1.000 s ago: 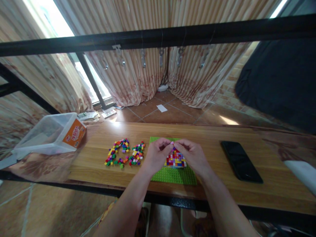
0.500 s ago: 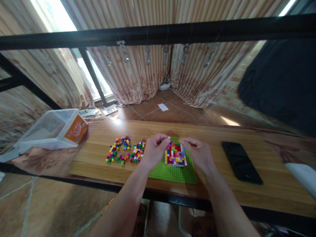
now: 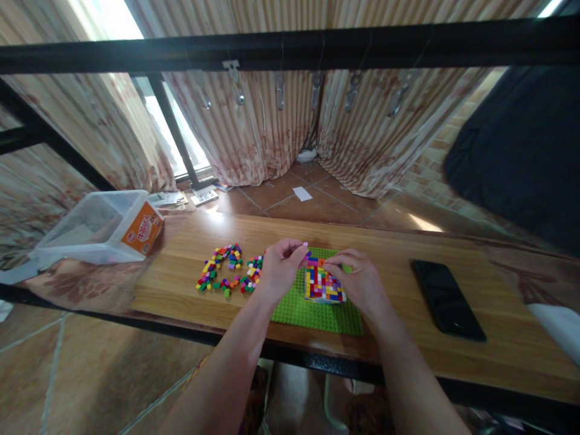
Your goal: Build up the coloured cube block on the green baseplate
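**A:** What containers are there, and what's in them?

**B:** One clear plastic tub (image 3: 93,229), well to the left of the green baseplate (image 3: 312,308), lying tilted with an orange label facing us. I can make out nothing inside it.

**A:** And the counts?

**B:** One baseplate, one multicoloured block of small bricks (image 3: 322,285) standing on it, one black phone (image 3: 446,298) well to the right of the baseplate, and one loose scatter of small bricks (image 3: 229,275) just left of it, too many and too small to count.

**A:** The hands?

**B:** Two. The left hand (image 3: 277,275) hovers over the baseplate's left edge, thumb and forefinger pinched together on a tiny pink brick (image 3: 306,245). The right hand (image 3: 357,281) rests on the right side of the block, fingertips closed on a small orange brick (image 3: 322,263) at the block's far edge.

**A:** Anything hidden?

**B:** The right hand covers the block's right edge and part of the baseplate. A white thing (image 3: 557,323), far right of the baseplate, is cut off by the frame, so I can't tell what it is.
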A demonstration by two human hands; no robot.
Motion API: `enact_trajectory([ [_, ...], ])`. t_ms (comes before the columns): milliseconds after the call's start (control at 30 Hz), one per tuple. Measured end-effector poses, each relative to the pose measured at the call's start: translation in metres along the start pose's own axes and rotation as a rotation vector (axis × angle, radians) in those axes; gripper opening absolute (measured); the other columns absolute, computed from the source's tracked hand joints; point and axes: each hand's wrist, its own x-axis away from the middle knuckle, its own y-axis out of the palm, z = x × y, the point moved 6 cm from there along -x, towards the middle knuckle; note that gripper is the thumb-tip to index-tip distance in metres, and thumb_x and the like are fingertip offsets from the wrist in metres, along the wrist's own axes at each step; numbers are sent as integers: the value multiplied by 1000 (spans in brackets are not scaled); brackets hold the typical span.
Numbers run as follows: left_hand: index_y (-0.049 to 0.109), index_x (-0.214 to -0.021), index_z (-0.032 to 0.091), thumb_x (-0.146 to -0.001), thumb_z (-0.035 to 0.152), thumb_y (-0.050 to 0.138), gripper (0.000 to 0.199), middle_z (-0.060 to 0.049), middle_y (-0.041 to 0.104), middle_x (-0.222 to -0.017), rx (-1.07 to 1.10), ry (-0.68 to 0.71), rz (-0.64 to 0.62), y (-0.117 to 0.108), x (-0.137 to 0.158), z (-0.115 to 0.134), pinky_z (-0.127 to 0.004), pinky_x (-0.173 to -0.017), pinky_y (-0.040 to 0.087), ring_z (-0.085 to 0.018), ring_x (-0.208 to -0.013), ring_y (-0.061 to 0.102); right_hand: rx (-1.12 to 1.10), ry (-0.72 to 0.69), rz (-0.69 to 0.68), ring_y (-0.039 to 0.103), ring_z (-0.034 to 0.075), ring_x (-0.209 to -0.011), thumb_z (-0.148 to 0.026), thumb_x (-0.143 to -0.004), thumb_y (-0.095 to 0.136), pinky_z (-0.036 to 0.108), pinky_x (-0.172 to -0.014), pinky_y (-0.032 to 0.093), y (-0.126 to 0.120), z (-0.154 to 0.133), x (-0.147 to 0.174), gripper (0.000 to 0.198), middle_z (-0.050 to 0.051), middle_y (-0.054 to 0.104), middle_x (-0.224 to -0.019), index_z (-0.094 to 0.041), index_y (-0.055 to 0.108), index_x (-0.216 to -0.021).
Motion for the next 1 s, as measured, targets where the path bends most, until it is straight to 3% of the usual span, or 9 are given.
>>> enact_trajectory([
  [267, 67, -75, 14, -76, 30, 71, 16, 2, 60, -62, -29, 17, -8, 0, 1, 0, -21, -57, 45, -8, -57, 54, -15, 39, 33, 62, 22, -84, -39, -78, 72, 39, -82, 46, 2, 1, -4, 14, 4, 71, -84, -25, 74, -74],
  [400, 67, -75, 14, -77, 31, 70, 17, 2, 59, -60, -70, 39, -10, -1, -1, -1, -22, -56, 43, -9, -56, 53, -68, 119, 48, 65, 22, -85, -40, -73, 74, 38, -82, 47, 3, 6, -4, 20, 5, 75, -90, -23, 76, -83],
  [500, 67, -75, 15, -78, 34, 69, 20, 2, 59, -58, -97, 56, -22, -1, -2, -3, -22, -55, 41, -9, -55, 51, -163, 201, -10, 67, 23, -83, -44, -71, 76, 38, -79, 50, 8, 14, -3, 29, 7, 77, -92, -22, 79, -90],
  [733, 66, -75, 15, -78, 34, 70, 20, 2, 59, -59, -80, 53, -41, 3, 0, -5, -22, -55, 41, -9, -55, 51, -368, 405, -141, 67, 20, -64, -48, -62, 80, 32, -61, 50, 18, 24, -5, 39, 7, 78, -77, -18, 81, -86],
  [1000, 67, -73, 15, -77, 31, 69, 16, 2, 61, -62, -141, 35, -85, 7, 2, -11, -22, -57, 43, -10, -58, 52, -360, 366, -76, 67, 20, -63, -48, -62, 80, 33, -61, 51, 17, 22, -3, 35, 6, 78, -75, -19, 81, -81],
])
